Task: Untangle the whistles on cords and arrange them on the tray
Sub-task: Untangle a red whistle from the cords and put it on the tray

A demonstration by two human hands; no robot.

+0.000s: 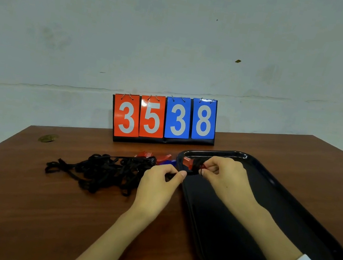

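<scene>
A black tray (289, 208) lies on the right half of the brown table. At its far left corner my right hand (224, 177) pinches a black cord beside a red whistle (187, 162). My left hand (159, 181) sits just outside the tray's left rim and pinches the same cord between thumb and forefinger. Left of the hands, a tangled heap of black cords (102, 169) spreads over the table. More whistles lie behind it: two red whistles (164, 158) and a blue whistle (168, 163), partly hidden by the cords.
A flip scoreboard (163, 119) reading 35 and 38 stands at the back of the table against the wall. A small brass disc (47, 138) is set in the table's far left corner. The table's left edge runs diagonally.
</scene>
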